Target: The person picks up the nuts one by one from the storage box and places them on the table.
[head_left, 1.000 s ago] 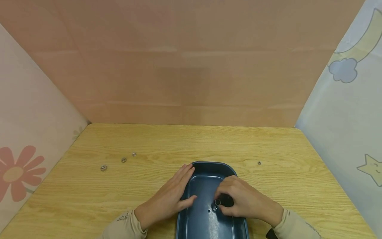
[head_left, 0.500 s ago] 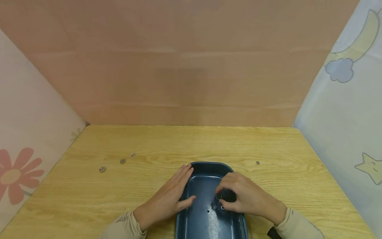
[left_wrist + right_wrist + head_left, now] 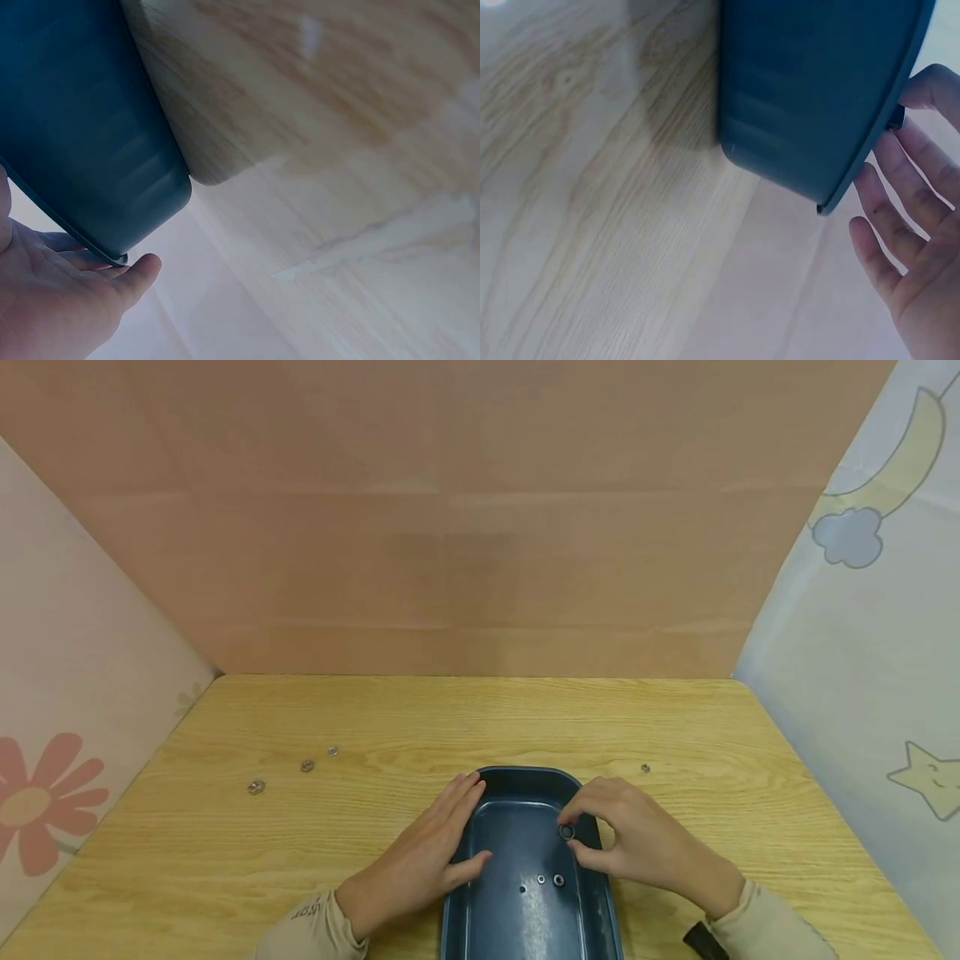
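Note:
A dark blue rectangular tray (image 3: pixel 497 839) lies at the front middle of the table. My left hand (image 3: pixel 429 852) rests along its left rim, fingers straight and thumb reaching over the inside. Between thumb and index finger, my right hand (image 3: pixel 637 839) pinches a dark ring-shaped nut (image 3: pixel 567 832) over the tray's right side. In the right wrist view the nut (image 3: pixel 896 118) shows as a small black edge by the rim, the other fingers spread. On the tray floor sit a small nut (image 3: pixel 541 879), a larger nut (image 3: pixel 558 880) and a dark spot (image 3: pixel 522 889).
Three metal nuts lie apart on the left of the wooden table: the largest nut (image 3: pixel 256 787), a middle nut (image 3: pixel 307 766) and a small nut (image 3: pixel 333 751). Another small nut (image 3: pixel 646 768) is at the right. Upright panels border the back and both sides.
My right hand has lifted the nut away from the two nuts on the tray floor, moving it up and right toward the right rim. My left hand stays on the left rim.

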Demonstrator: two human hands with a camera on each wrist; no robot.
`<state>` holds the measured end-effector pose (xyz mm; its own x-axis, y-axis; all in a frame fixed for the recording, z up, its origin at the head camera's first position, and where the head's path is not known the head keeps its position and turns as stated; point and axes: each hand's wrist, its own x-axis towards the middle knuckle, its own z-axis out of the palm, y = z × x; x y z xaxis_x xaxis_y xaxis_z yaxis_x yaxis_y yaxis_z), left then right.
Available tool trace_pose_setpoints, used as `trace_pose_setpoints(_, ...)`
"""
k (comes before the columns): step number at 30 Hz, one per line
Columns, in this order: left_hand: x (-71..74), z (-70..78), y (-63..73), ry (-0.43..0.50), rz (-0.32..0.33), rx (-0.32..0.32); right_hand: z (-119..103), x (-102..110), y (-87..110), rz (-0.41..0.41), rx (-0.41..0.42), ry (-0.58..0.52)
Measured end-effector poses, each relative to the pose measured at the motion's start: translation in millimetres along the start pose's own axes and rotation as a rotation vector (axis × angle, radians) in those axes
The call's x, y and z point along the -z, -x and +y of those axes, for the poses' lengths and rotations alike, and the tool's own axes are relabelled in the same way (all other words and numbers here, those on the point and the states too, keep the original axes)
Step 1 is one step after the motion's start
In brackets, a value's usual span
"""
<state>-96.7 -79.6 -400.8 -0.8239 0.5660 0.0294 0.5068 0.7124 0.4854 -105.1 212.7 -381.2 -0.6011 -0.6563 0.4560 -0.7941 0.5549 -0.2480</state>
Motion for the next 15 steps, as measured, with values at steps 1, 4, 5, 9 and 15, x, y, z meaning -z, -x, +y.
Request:
trace_pose_setpoints(1,0.0,-0.1,0.1,0.002,0.001,-0.002,1,1,0.8,0.008,-0.003,0.002)
trace_pose_setpoints(4,-0.1,-0.5,0.1,0.002,0.005,-0.008,4,3,2.8,0.035,-0.016,0.006)
trace_pose_setpoints(5,-0.2,-0.6,0.0,0.002,0.006,-0.009,4,4,3.3,0.045,-0.018,0.009)
trace_pose_setpoints(9,-0.5,-0.8,-0.1,-0.005,0.008,-0.011,9,6,4.9,0.099,-0.022,0.029)
trace_pose_setpoints(15,-0.4,-0.7,-0.2,-0.012,0.005,-0.004,15,11,7.1,0.152,-0.057,0.06)
